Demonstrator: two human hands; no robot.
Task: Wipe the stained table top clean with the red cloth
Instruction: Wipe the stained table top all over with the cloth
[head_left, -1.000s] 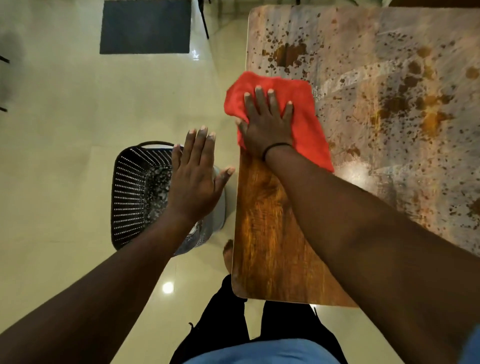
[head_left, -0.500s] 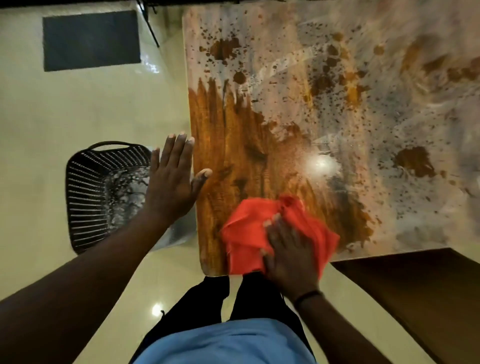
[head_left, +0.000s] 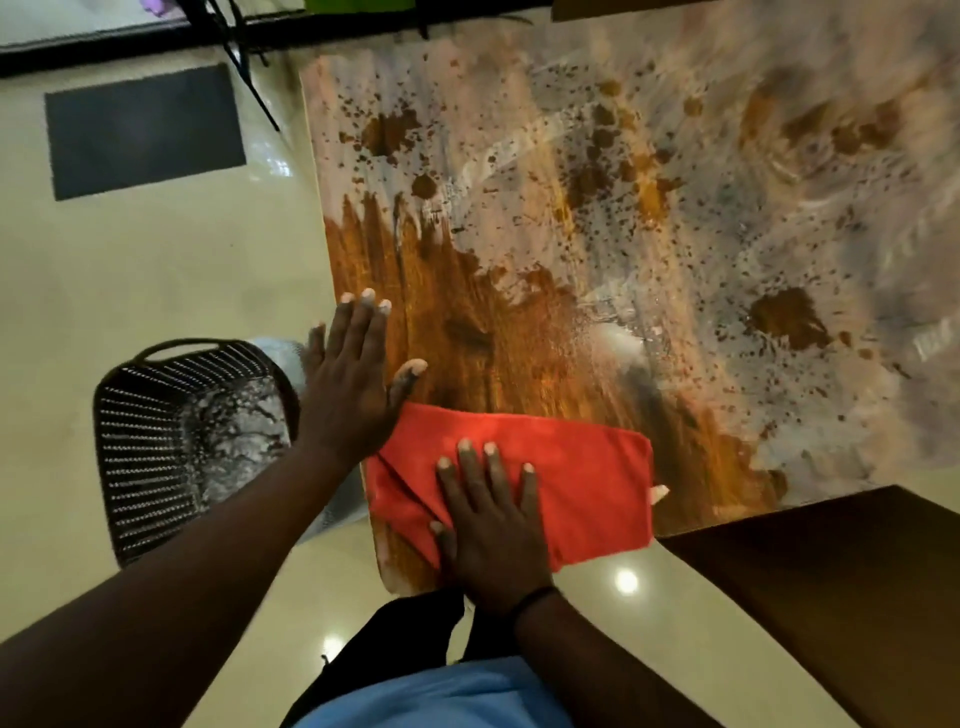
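Observation:
The wooden table top (head_left: 519, 332) is coated in grey-white film with brown splatters; a bare brown patch runs along its near left part. The red cloth (head_left: 582, 478) lies spread flat at the near edge. My right hand (head_left: 493, 525) presses flat on the cloth's near left part, fingers straight. My left hand (head_left: 348, 384) is flat with fingers spread at the table's left edge, its heel against the cloth's left end.
A black slatted basket (head_left: 150, 441) with a speckled liner stands on the tiled floor left of the table. A dark mat (head_left: 140, 130) lies further back. A dark brown surface (head_left: 831, 571) adjoins the table's near right corner. My legs are below the edge.
The cloth was dragged from the far left of the table toward me, then spread out flat from a bunch. My left hand moved right from over the basket to the table edge.

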